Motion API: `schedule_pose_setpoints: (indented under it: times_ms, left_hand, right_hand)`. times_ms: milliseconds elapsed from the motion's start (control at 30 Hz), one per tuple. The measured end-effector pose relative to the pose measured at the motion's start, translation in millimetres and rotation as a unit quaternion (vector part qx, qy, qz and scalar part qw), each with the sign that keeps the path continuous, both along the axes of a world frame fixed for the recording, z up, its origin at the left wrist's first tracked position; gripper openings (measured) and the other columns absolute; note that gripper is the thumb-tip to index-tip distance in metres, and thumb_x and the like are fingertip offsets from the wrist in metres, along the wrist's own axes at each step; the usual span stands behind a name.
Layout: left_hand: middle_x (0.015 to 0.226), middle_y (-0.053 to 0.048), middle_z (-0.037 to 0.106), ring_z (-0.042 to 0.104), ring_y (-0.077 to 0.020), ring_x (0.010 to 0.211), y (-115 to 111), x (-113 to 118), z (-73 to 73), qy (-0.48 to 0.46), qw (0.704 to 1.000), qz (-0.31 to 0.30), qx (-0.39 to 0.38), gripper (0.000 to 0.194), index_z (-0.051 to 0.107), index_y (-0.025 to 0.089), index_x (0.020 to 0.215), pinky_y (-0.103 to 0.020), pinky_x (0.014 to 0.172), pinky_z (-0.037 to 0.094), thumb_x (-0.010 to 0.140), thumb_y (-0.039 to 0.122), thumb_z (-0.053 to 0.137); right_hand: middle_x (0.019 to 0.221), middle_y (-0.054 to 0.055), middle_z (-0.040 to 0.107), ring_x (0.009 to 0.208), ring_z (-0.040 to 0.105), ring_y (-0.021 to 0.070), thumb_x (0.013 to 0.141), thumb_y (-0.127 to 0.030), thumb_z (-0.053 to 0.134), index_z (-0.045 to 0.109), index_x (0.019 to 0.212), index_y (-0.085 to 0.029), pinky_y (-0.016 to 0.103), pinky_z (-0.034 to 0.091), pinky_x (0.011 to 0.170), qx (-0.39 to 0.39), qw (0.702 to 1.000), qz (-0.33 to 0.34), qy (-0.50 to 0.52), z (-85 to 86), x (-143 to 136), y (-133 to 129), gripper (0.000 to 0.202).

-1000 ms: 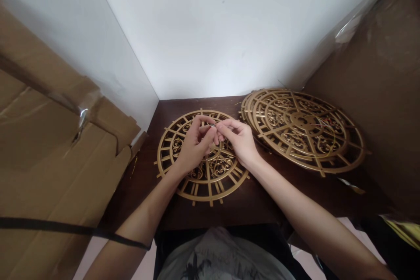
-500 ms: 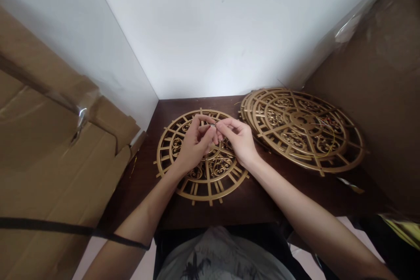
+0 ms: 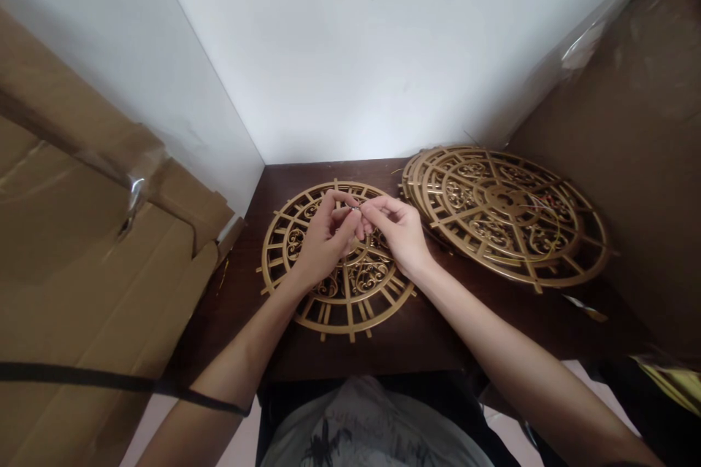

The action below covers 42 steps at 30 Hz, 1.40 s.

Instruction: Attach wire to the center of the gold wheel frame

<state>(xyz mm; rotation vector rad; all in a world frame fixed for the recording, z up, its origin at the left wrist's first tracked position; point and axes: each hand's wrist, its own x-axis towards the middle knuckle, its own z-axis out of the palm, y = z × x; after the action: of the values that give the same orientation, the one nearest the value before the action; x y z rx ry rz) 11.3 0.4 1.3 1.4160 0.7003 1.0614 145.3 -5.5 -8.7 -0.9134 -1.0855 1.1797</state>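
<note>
A gold openwork clock dial (image 3: 350,300) with Roman numerals and scrollwork lies flat on the dark brown table (image 3: 383,361). Above its middle, my left hand (image 3: 326,237) and my right hand (image 3: 399,233) meet with fingertips pinched. Between them is a small shiny metal piece (image 3: 355,209), too small to name. Both hands seem to grip it, the left from one side and the right from the other. Parts of the dial behind the hands are hidden.
A stack of similar gold dials (image 3: 504,215) leans at the right, with a thin yellow wire on top. A small thin blade-like item (image 3: 585,308) lies in front of it. Cardboard boxes (image 3: 82,270) flank the left and right. A white wall (image 3: 350,51) stands behind.
Both hands stay in nearly the same place over the dial. Only the fingertips around the small metal piece shift slightly; a reddish spot beside it no longer shows.
</note>
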Motion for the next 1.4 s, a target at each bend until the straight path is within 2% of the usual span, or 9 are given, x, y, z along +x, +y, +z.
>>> schedule_pose_setpoints:
  times_ms: [233, 400, 533, 733, 833, 967, 1167, 1300, 1400]
  left_hand:
    - [0.062, 0.006, 0.053, 0.035, -0.0009, 0.035, -1.0, -1.1, 3.2, -0.003, 1.0, 0.025, 0.014, 0.014, 0.04, 0.021, 0.093, -0.012, 0.033, 0.025, 0.088, 0.028, 0.051]
    - [0.064, 0.005, 0.056, 0.042, -0.004, 0.038, 0.8, -3.4, 3.6, -0.017, 0.998, 0.046, 0.025, 0.014, 0.04, 0.022, 0.093, -0.014, 0.034, 0.031, 0.088, 0.029, 0.051]
    - [0.06, 0.006, 0.056, 0.048, -0.0057, 0.044, 2.5, -5.6, 4.9, -0.03, 0.996, 0.079, 0.021, 0.013, 0.041, 0.022, 0.091, -0.016, 0.042, 0.039, 0.087, 0.029, 0.051]
    - [0.055, 0.006, 0.053, 0.05, -0.0069, 0.048, 5.4, -8.2, 7.2, -0.051, 0.99, 0.134, 0.008, 0.013, 0.042, 0.022, 0.087, -0.016, 0.046, 0.037, 0.086, 0.028, 0.054]
    - [0.053, 0.006, 0.052, 0.048, -0.0067, 0.047, 6.6, -8.4, 8.3, -0.059, 0.988, 0.146, 0.0, 0.014, 0.042, 0.022, 0.086, -0.016, 0.046, 0.036, 0.085, 0.028, 0.054]
    - [0.051, 0.006, 0.051, 0.046, -0.0063, 0.045, 6.7, -7.9, 9.7, -0.064, 0.986, 0.152, -0.003, 0.015, 0.041, 0.021, 0.084, -0.016, 0.046, 0.036, 0.085, 0.027, 0.054]
    - [0.05, 0.006, 0.05, 0.043, -0.0062, 0.043, 5.5, -7.6, 11.5, -0.065, 0.985, 0.161, -0.014, 0.014, 0.04, 0.021, 0.084, -0.016, 0.043, 0.033, 0.085, 0.026, 0.054]
    - [0.049, 0.007, 0.048, 0.042, -0.0061, 0.042, 5.6, -7.6, 11.0, -0.063, 0.985, 0.16, -0.019, 0.015, 0.04, 0.021, 0.084, -0.016, 0.043, 0.033, 0.084, 0.027, 0.054]
    - [0.049, 0.007, 0.048, 0.042, -0.0059, 0.042, 6.0, -7.6, 10.0, -0.061, 0.986, 0.157, -0.02, 0.015, 0.041, 0.021, 0.084, -0.015, 0.043, 0.033, 0.084, 0.028, 0.055]
  right_hand:
    - [0.067, -0.001, 0.067, 0.06, 0.059, 0.0089, 0.075, -0.026, 0.068, 0.07, 0.078, -0.018, 0.024, 0.048, 0.063, 0.0, 1.0, -0.012, 0.02, -0.9, 2.7, 2.7, 0.01]
    - [0.071, 0.0, 0.07, 0.068, 0.065, 0.0115, 0.073, -0.022, 0.069, 0.071, 0.084, -0.018, 0.029, 0.052, 0.075, -0.008, 0.999, -0.02, 0.03, 2.2, 3.6, 3.1, 0.012]
    - [0.076, 0.002, 0.073, 0.076, 0.068, 0.0143, 0.072, -0.022, 0.07, 0.071, 0.085, -0.018, 0.033, 0.053, 0.082, -0.013, 0.999, -0.029, 0.031, 3.2, 4.9, 4.0, 0.014]
    - [0.078, 0.002, 0.073, 0.081, 0.068, 0.0145, 0.069, -0.02, 0.071, 0.07, 0.082, -0.017, 0.032, 0.051, 0.085, -0.008, 0.995, -0.086, 0.043, 3.5, 9.2, 6.5, 0.013]
    - [0.078, 0.002, 0.072, 0.074, 0.065, 0.0127, 0.071, -0.021, 0.069, 0.069, 0.084, -0.017, 0.026, 0.051, 0.07, -0.011, 0.996, -0.086, 0.02, 4.1, 11.6, 7.2, 0.014]
    - [0.073, 0.001, 0.069, 0.06, 0.057, 0.0093, 0.075, -0.029, 0.066, 0.068, 0.084, -0.017, 0.022, 0.043, 0.054, 0.001, 0.997, -0.077, -0.012, 3.4, 11.8, 6.6, 0.015]
    - [0.068, 0.0, 0.065, 0.059, 0.053, 0.0108, 0.08, -0.031, 0.062, 0.067, 0.08, -0.019, 0.025, 0.043, 0.057, 0.077, 0.986, -0.089, -0.116, 6.7, 8.5, -1.1, 0.013]
    - [0.087, 0.002, 0.07, 0.073, 0.06, 0.015, 0.083, -0.029, 0.058, 0.07, 0.092, -0.022, 0.031, 0.048, 0.071, 0.137, 0.966, -0.067, -0.209, 7.1, 5.7, -6.2, 0.017]
    - [0.099, 0.003, 0.07, 0.078, 0.062, 0.0155, 0.083, -0.027, 0.057, 0.069, 0.102, -0.025, 0.033, 0.049, 0.076, 0.155, 0.961, -0.026, -0.226, 4.3, 3.2, -6.6, 0.022]
